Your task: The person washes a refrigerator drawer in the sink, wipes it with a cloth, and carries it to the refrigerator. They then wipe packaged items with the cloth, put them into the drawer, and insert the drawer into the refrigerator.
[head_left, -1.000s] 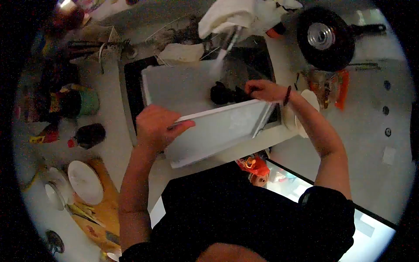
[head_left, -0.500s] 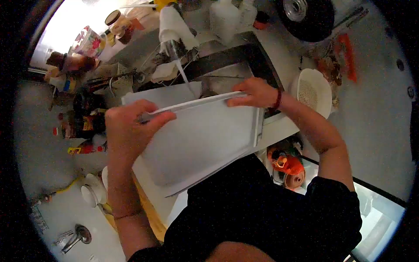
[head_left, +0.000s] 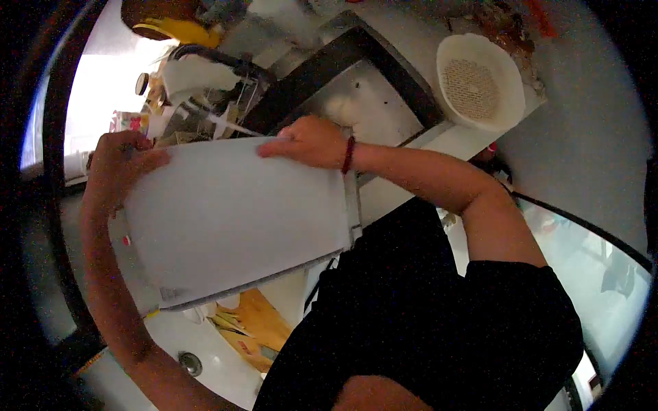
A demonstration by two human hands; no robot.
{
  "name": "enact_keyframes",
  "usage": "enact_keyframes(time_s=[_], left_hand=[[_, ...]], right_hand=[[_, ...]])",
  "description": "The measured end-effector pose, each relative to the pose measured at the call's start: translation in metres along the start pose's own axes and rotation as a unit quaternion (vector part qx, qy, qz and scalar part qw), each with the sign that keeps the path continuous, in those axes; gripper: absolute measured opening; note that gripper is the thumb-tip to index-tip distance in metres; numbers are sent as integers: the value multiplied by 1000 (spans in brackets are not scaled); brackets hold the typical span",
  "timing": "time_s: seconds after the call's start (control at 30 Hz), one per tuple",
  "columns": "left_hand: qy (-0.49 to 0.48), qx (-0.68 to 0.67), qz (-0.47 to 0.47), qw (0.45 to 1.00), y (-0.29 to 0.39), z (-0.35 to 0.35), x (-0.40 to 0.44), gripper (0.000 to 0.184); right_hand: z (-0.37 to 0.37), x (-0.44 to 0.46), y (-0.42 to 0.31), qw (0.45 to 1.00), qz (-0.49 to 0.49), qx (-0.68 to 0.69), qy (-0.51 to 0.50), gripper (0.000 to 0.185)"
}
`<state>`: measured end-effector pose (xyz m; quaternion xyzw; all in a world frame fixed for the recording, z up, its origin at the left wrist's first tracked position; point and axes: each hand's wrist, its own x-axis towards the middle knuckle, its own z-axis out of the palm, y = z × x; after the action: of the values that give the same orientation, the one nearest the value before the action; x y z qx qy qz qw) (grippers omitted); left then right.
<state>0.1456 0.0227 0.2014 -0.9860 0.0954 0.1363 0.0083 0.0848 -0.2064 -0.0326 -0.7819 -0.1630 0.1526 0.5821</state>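
Just in front of the black shirt, white tray held tilted, both grips clamped on it: left hand at upper left corner, right hand along top edge. Beyond, dark-rimmed sink; white basket beside it on worktop.

White perforated basket on pale counter, wooden board

Behind the white panel, fingertips of the left hand and right hand are hidden — as is part of the sink. An orange-red item — blurred — is cut off above.
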Motion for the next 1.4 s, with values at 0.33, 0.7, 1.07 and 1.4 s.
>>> enact_keyframes(time_s=[0.33,0.7,1.07,1.4], left_hand=[[-95,58,2,994,64,-13,16,25],[-113,171,76,976,74,-9,24,31],[-184,283,112,935,127,-9,15,32],[-161,337,179,910,132,-17,3,34]], right_hand=[[31,-37,11,988,41,133,62,72],[66,-65,16,977,77,179,83,64],[89,-81,15,959,47,265,88,55],[88,-93,-4,954,32,291,73,49]])
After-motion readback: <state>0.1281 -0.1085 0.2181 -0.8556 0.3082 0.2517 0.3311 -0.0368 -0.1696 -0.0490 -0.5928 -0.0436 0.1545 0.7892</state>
